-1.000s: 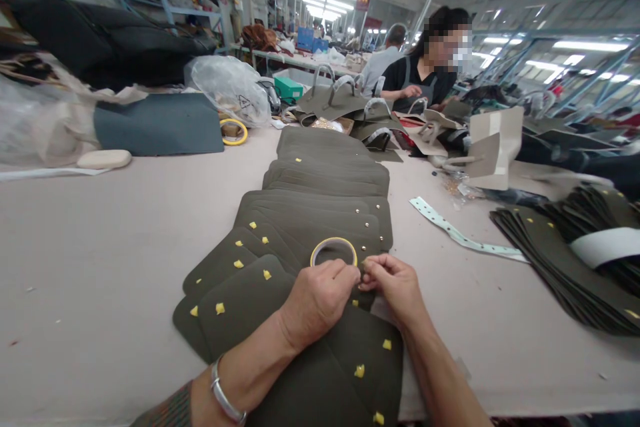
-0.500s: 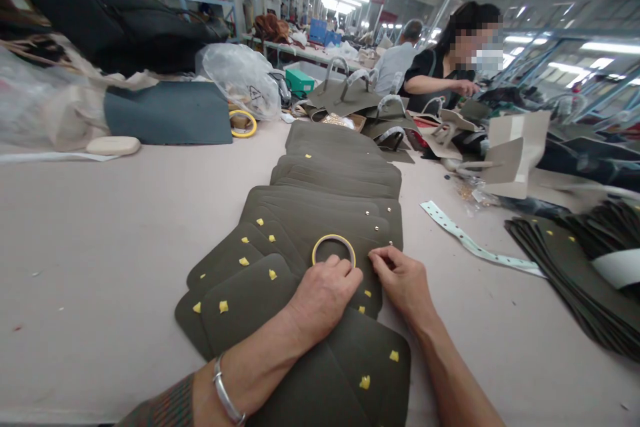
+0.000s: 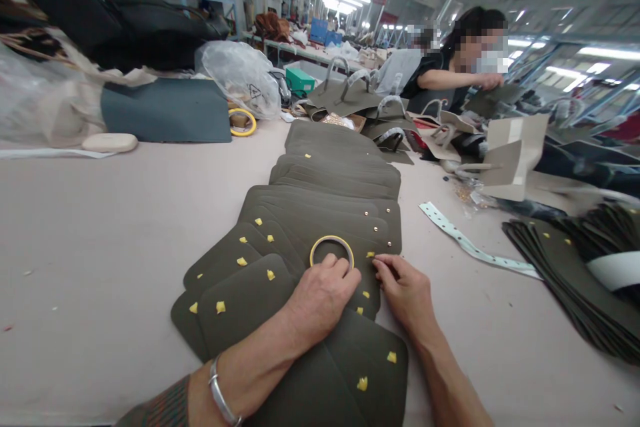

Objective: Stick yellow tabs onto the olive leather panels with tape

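Note:
Overlapping dark olive panels [image 3: 320, 212] with rounded corners run up the middle of the table. My left hand [image 3: 327, 293] rests on them, its fingers closed on the near edge of a roll of yellow tape [image 3: 331, 238]. Just right of the roll, a small yellow tape piece [image 3: 371, 254] lies on a panel. My right hand [image 3: 406, 287] is beside that piece, thumb and forefinger pinched together; whether anything is between the tips is too small to make out. More yellow bits [image 3: 221, 307] dot the panels, and small metal studs [image 3: 389, 244] show near their right edges.
A pale green strip with holes [image 3: 467, 240] lies to the right, near a stack of dark panels [image 3: 565, 280]. Bag pieces with handles [image 3: 357, 97] are heaped at the back. Another tape roll [image 3: 243, 122] stands back left. A co-worker [image 3: 455, 67] handles material across the table.
My right hand has drawn back slightly to the right and down, uncovering a yellow tape piece on the panel. My left hand stays at the roll. The co-worker's hand has moved right.

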Action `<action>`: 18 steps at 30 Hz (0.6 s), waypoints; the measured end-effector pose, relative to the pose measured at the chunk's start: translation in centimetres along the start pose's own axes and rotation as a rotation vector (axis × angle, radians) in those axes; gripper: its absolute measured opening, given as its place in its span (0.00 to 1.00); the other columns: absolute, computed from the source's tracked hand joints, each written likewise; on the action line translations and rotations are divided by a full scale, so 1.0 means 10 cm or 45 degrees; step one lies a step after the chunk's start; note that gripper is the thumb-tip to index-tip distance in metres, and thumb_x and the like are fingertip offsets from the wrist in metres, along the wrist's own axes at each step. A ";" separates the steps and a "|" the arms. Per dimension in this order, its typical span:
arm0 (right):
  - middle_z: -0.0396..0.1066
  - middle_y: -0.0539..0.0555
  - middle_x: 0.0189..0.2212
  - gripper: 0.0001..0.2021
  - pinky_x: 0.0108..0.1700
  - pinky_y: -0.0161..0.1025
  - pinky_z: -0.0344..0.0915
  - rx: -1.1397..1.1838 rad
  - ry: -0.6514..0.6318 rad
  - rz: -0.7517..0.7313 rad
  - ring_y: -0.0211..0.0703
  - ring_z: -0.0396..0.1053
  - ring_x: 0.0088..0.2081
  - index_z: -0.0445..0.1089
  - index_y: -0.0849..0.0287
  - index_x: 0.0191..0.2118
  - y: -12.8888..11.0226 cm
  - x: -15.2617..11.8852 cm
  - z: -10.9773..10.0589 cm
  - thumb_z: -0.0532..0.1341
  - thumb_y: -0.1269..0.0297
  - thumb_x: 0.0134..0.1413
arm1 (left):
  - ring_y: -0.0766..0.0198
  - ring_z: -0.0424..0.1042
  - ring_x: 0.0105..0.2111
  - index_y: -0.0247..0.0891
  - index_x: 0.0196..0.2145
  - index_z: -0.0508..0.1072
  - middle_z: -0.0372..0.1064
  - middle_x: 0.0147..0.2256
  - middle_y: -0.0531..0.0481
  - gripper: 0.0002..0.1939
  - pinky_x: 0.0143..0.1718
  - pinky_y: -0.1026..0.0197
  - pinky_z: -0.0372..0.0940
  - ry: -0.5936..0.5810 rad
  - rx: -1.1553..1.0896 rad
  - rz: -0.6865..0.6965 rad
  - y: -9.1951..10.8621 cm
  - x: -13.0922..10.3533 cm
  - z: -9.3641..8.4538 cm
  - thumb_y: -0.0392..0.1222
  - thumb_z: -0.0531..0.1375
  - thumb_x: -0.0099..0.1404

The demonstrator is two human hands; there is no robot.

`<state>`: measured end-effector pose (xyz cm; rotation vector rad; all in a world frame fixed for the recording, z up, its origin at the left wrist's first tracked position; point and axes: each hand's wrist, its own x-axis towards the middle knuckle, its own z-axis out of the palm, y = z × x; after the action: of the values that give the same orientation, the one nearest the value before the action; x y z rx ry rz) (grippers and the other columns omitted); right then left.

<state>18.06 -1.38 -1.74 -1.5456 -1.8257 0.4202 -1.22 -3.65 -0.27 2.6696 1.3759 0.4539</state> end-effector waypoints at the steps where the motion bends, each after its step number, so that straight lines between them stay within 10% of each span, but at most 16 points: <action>1: 0.76 0.52 0.29 0.10 0.35 0.39 0.68 -0.052 0.021 -0.058 0.42 0.73 0.29 0.73 0.57 0.36 0.00 0.00 0.01 0.57 0.60 0.59 | 0.56 0.63 0.38 0.38 0.36 0.66 0.65 0.36 0.49 0.03 0.34 0.56 0.67 0.000 0.001 -0.001 0.00 0.00 0.00 0.33 0.53 0.68; 9: 0.75 0.54 0.32 0.10 0.39 0.38 0.65 -0.241 -0.017 -0.206 0.43 0.72 0.33 0.73 0.58 0.36 -0.07 0.14 0.07 0.55 0.64 0.60 | 0.56 0.64 0.37 0.38 0.35 0.66 0.66 0.34 0.49 0.05 0.35 0.56 0.66 0.004 -0.010 0.024 -0.01 0.02 -0.04 0.33 0.52 0.68; 18: 0.68 0.46 0.18 0.07 0.26 0.34 0.56 -0.181 -0.516 0.136 0.38 0.66 0.22 0.72 0.56 0.25 -0.31 0.00 -0.15 0.59 0.68 0.50 | 0.60 0.66 0.32 0.38 0.37 0.67 0.67 0.31 0.50 0.08 0.33 0.59 0.64 0.230 -0.192 0.110 -0.08 -0.04 -0.06 0.35 0.49 0.70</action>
<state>16.82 -2.35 1.27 -1.7578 -2.1198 0.7105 -2.28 -3.52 0.05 2.6258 1.2170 0.7926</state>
